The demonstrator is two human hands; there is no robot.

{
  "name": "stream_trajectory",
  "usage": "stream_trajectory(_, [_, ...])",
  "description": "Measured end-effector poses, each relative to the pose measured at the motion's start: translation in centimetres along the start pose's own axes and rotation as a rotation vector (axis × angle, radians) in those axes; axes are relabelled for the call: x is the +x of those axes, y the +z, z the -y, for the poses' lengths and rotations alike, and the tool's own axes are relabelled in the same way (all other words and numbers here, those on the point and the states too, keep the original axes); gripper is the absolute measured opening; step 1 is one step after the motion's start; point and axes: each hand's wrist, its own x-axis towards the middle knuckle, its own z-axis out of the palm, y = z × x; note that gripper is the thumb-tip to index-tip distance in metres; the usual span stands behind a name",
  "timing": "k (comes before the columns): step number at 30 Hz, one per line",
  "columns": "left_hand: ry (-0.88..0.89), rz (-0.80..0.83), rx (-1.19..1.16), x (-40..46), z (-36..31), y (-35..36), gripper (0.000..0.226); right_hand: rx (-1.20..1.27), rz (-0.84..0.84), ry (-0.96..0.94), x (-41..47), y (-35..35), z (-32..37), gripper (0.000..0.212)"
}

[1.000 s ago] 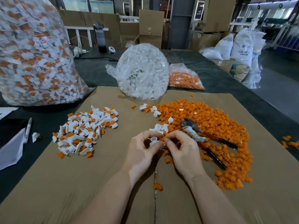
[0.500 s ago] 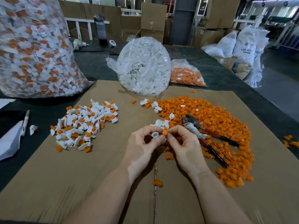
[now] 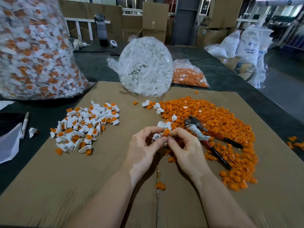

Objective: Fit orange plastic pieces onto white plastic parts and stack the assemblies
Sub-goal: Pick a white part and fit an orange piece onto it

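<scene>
Here the biggest thing is the cardboard (image 3: 82, 186) spread over the table, with a huge bag (image 3: 32, 50) of finished assemblies at far left. A bag of whites (image 3: 144, 68) and a smaller bag of oranges (image 3: 189, 76) stand behind the sheet. A broad orange heap (image 3: 222, 129) covers its right side with pliers (image 3: 212, 139) lying on top, and the done pile (image 3: 85, 127) sits to the left.

Both hands meet at the middle, just above the cardboard. The left hand (image 3: 144, 145) pinches a white part (image 3: 156, 137) between thumb and fingertips; its round socket opens up toward the camera, while the rest of the body is hidden, so its long axis cannot be told. The right hand (image 3: 184, 145) pinches an orange piece (image 3: 166, 132) just beside the socket's upper right edge, touching or nearly so, not yet seated.

Both pieces look light, stiff and smooth, likely to slip or flick away under a skewed push. Holding the white part by its sides, clear of the opening, and the orange piece by its head should let it press straight in.
</scene>
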Motion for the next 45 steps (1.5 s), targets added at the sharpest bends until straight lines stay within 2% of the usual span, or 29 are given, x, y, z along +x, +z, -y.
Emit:
stream_trajectory(4, [0.0, -0.042, 0.02, 0.06, 0.04, 0.09, 0.014, -0.021, -0.054, -0.028, -0.01, 0.0, -0.13, 0.011])
stream_trajectory(8, [-0.018, 0.003, -0.029, 0.14, -0.14, -0.04, 0.019, -0.089, -0.07, -0.066, -0.06, 0.07, -0.32, 0.017])
stream_trajectory(10, [-0.009, 0.019, -0.01, 0.18, -0.18, -0.1, 0.014, -0.141, -0.076, -0.093, -0.1, 0.12, -0.34, 0.019])
stream_trajectory(15, [-0.016, 0.027, -0.005, 0.32, 0.18, -0.21, 0.011, -0.191, -0.099, -0.139, -0.12, 0.15, -0.43, 0.013])
stream_trajectory(20, [-0.048, 0.025, -0.041, 0.36, 0.36, -0.25, 0.01, -0.121, -0.117, -0.12, -0.16, 0.14, -0.26, 0.006])
stream_trajectory(27, [-0.047, 0.021, -0.034, 0.24, 0.28, -0.22, 0.014, -0.024, -0.125, -0.074, -0.16, 0.06, -0.11, 0.009])
stream_trajectory(33, [-0.049, -0.067, 0.042, 0.33, 0.16, 0.27, 0.018, 0.024, -0.197, -0.048, -0.18, -0.06, -0.28, 0.015])
stream_trajectory(38, [-0.021, -0.015, 0.202, 0.44, -0.04, 0.19, 0.022, 0.024, -0.189, -0.062, -0.27, -0.13, -0.15, 0.019])
stream_trajectory(42, [-0.068, -0.048, 0.114, 0.47, -0.04, 0.49, 0.023, 0.015, -0.184, -0.063, -0.24, -0.14, -0.14, 0.018])
stream_trajectory(45, [-0.075, -0.054, 0.111, 0.51, -0.08, 0.62, 0.014, 0.008, -0.185, -0.041, -0.21, -0.09, -0.23, 0.016])
